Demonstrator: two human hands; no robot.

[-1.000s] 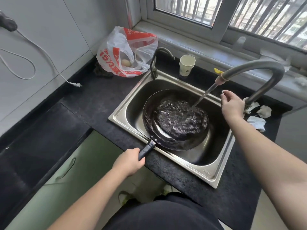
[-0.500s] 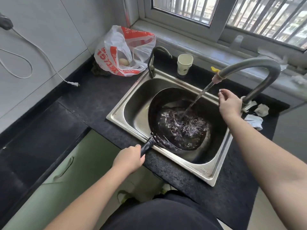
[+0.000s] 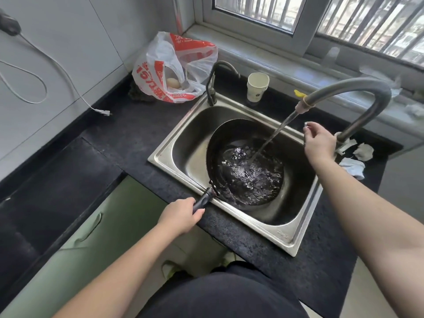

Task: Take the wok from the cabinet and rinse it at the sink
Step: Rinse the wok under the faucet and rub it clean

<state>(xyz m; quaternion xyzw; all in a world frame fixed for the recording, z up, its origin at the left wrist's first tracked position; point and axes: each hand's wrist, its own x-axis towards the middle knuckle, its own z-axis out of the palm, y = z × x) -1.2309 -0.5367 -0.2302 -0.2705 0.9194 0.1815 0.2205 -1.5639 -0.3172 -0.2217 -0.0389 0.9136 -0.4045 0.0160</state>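
A black wok [image 3: 220, 152] sits tilted in the steel sink [image 3: 284, 235], its left rim raised and water pooled in its lower right part. My left hand [image 3: 181, 216] grips the wok's black handle [image 3: 205, 199] at the sink's front edge. Water [image 3: 273, 136] streams from the curved grey tap [image 3: 358, 88] into the wok. My right hand [image 3: 320, 143] is at the tap's base, its fingertips pinching the small silver tap lever [image 3: 307, 124].
A red-and-white plastic bag [image 3: 174, 67] with an egg lies behind the sink on the left, beside a small dark tap [image 3: 212, 88] and a paper cup [image 3: 257, 87]. Crumpled tissues [image 3: 353, 166] lie right of the tap. A white cable plug [image 3: 103, 112] rests on the black counter. Green cabinet doors [image 3: 96, 226] stand below.
My left hand has tipped the wok up on its left side, and the water has run toward its right. My right hand has stayed at the tap lever.
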